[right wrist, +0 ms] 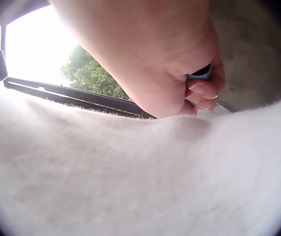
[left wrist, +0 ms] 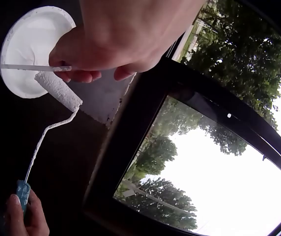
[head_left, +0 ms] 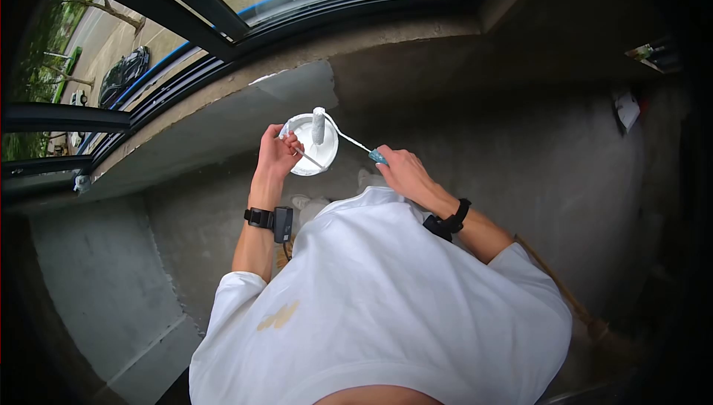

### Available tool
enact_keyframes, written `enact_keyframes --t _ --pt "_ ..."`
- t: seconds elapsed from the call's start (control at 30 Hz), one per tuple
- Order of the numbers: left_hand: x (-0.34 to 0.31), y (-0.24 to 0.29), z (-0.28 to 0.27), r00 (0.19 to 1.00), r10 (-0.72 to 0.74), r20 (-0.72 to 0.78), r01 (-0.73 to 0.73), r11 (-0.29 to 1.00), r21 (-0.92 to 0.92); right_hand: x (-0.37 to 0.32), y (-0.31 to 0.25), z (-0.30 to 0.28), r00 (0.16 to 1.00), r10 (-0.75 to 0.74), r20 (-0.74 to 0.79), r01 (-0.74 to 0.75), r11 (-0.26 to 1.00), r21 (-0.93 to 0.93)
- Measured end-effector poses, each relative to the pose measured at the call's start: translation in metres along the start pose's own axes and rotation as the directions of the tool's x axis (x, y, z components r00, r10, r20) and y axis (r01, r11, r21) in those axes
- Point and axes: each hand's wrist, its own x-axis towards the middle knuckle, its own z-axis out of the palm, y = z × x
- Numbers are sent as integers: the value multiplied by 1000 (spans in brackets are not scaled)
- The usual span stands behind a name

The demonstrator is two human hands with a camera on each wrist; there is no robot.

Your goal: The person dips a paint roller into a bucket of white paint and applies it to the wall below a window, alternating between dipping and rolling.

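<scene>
- No text, label, brand, number or sign can be read in any of the 3 views.
- Black left-wrist camera [head_left: 283, 225]: any lettering is too small to read.
- Teal roller handle [head_left: 378, 157]: partly covered, nothing legible.
- White T-shirt [head_left: 401, 286]: its tan patch [head_left: 278, 316] forms no readable letters.

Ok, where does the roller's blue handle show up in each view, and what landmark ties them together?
Head: blue handle slightly right of and above centre.
Left wrist: near the lower-left corner.
Right wrist: right of centre, upper half, only its end showing.
Shared landmark: the right hand gripping it.
</scene>
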Motion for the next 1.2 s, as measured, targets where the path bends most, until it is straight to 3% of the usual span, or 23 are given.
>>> enact_keyframes --t 0.2,0.3,0.4,0.47,0.5,0.57,0.6,0.67,0.9,1.17,1.2 --pt "-2 2 -4 1000 4 -12 -5 998 -65 7 -1 -7 999 -6 -39 9 998 61" --pt "-5 2 3 997 3 -78 -9 997 -83 16 0 -14 995 89 -45 -79 981 176" --pt "-6 3 -2 997 9 -80 -16 995 -94 22 11 -6 980 81 -181 -25 956 293" --pt "-5 2 -9 998 -1 -64 -6 994 -111 24 10 -6 968 239 -82 -172 859 482" --pt "-5 2 -13 999 -11 -53 4 992 -128 25 4 -7 968 238 -85 -170 861 479" --pt "-5 2 -21 998 -8 -59 0 991 -130 28 -12 -12 908 419 24 -308 625 718" --pt "-6 3 -25 998 -5 -63 -3 991 -131 29 -16 -13 909 416 22 -305 628 716" --pt "-10 5 -35 998 0 -63 -10 989 -147 32 -22 -14 870 484 89 -360 502 786" --pt "-24 9 -84 993 18 -117 -44 974 -223 45 -16 0 868 495 30 -286 451 845" --pt "-41 7 -179 936 63 -346 -186 924 -334 43 -17 2 858 511 45 -288 408 866" --pt "-45 6 -188 892 70 -447 -251 898 -361 42 -17 2 859 511 47 -289 407 866"
